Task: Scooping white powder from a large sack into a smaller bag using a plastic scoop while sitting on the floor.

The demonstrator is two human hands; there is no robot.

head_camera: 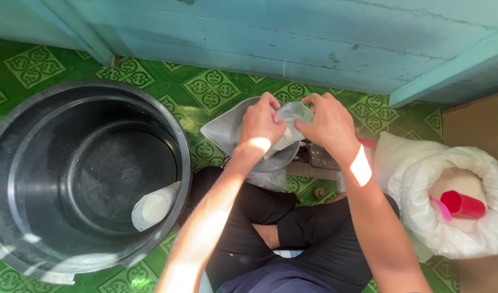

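Crossed legs in black trousers (pixel 292 239), nearest the camera: the person sits on the green patterned floor tiles (pixel 211 89), forearms reaching forward over the knees. Left hand (pixel 261 130) and right hand (pixel 329 126), both closed on one small clear plastic bag (pixel 293 114): fingers of each pinch its upper edge from either side, thumbs inward, the bag hanging between them with a pale powdery or granular fill showing at its lower part; how full it is cannot be told. Grey metal scoop pan (pixel 223 130), directly beneath the hands, resting on what looks like a small weighing scale (pixel 319 156), mostly hidden by the wrists. Large black plastic tub (pixel 53 179), to the left, just beside the left knee; inside it, leaning at the near right wall, one filled bag of white contents (pixel 155 206). White sack (pixel 466 228), to the right, its mouth rolled open on a white granular stock, with a red cup (pixel 464 204) lying in it and a pink scoop handle (pixel 440 208) touching the cup; a second white bundle (pixel 393 154) sits just behind it. Pale blue wooden wall (pixel 292 38), farthest, along the top. Step in hand, by judgement: working the mouth of the small bag over the pan, either opening or closing it; which one cannot be told. The next move calls for an even grip on both sides of the mouth, kept upright so nothing spills
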